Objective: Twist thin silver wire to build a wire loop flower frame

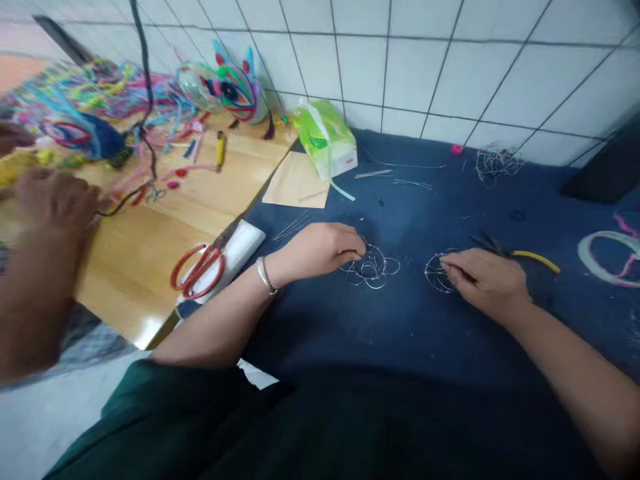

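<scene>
With fingers pinched together, my left hand (336, 244) holds the upper left edge of a flower-shaped wire frame (375, 272), made of thin looped wire with small reddish spots at its joints. To the right, my right hand (487, 277) pinches the rim of a round wire frame (436, 279) with a few wires crossing it. My fingers cover part of each frame. Both frames are at the dark blue tabletop (360, 333). Pliers with a yellow handle (537, 259) lie just behind my right hand.
Orange-handled scissors (197, 272) lie at the left on a white roll. A tissue pack (327, 137) stands near the tiled wall, with a wire tangle (497, 163) farther right. Another person's hand (55, 197) is over the wooden table (250, 163), among colourful yarn and a yellow cutter (221, 151).
</scene>
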A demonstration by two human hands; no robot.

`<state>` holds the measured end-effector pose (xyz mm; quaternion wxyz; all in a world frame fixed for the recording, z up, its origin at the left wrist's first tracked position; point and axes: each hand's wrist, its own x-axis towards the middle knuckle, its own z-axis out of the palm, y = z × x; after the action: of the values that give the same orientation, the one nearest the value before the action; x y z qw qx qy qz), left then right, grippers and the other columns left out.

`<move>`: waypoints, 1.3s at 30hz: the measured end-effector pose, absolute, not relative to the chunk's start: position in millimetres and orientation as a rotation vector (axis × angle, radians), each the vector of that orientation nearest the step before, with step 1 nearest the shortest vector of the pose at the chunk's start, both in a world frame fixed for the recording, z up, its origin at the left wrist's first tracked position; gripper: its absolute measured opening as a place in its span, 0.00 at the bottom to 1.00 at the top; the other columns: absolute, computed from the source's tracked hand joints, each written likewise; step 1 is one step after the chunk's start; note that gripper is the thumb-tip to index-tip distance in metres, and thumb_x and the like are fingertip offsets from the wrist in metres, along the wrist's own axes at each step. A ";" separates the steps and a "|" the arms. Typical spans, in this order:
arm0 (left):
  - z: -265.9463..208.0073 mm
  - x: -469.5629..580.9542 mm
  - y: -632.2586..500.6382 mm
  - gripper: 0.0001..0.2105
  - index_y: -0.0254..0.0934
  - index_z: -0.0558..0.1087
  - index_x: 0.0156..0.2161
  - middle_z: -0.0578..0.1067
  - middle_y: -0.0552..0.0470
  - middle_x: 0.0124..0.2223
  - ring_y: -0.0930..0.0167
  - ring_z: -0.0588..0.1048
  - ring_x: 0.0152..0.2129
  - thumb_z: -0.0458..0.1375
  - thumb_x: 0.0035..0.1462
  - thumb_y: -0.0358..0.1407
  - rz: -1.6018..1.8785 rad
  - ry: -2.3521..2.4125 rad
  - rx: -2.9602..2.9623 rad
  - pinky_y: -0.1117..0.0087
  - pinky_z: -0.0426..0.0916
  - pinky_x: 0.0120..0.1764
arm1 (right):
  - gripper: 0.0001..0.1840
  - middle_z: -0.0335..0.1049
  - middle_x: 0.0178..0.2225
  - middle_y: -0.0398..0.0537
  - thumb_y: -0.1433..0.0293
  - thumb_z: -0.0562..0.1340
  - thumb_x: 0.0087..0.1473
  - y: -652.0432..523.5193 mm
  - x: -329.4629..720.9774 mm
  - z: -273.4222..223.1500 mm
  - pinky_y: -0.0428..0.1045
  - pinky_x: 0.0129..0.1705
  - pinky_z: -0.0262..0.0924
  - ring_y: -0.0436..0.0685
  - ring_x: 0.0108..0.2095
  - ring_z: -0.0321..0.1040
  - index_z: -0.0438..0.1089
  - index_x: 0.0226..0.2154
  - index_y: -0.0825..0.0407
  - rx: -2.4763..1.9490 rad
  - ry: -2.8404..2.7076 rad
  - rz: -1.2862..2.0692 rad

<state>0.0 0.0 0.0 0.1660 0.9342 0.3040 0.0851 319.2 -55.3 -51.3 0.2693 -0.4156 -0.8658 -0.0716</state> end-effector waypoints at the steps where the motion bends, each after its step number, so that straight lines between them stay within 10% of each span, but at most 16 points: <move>1: -0.8 0.8 -1.0 0.08 0.38 0.75 0.39 0.77 0.51 0.37 0.72 0.75 0.35 0.53 0.60 0.33 0.272 0.893 2.657 0.72 0.69 0.39 | 0.10 0.77 0.33 0.41 0.74 0.64 0.50 -55.0 320.2 -51.2 0.43 0.31 0.65 0.49 0.31 0.73 0.73 0.38 0.50 -1.113 -2.332 -0.196; 19: -18.9 18.3 -2.3 0.09 0.35 0.72 0.39 0.72 0.46 0.40 0.69 0.73 0.37 0.49 0.61 0.30 0.203 0.827 2.929 0.67 0.70 0.39 | 0.12 0.77 0.34 0.41 0.74 0.63 0.51 -54.7 323.6 -54.0 0.45 0.34 0.67 0.50 0.34 0.73 0.73 0.40 0.48 -1.123 -2.334 -0.142; 39: -7.4 18.9 -1.8 0.06 0.37 0.75 0.36 0.75 0.48 0.41 0.74 0.74 0.38 0.55 0.58 0.29 0.926 0.783 2.341 0.72 0.71 0.40 | 0.12 0.76 0.34 0.42 0.75 0.61 0.51 -55.9 324.1 -53.9 0.45 0.37 0.68 0.51 0.34 0.73 0.72 0.39 0.48 -1.073 -2.284 -0.101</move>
<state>18.9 -1.8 -7.4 0.2499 0.8597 0.2876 0.3403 324.1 -55.9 -53.9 0.3031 -0.4050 -0.8618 -0.0382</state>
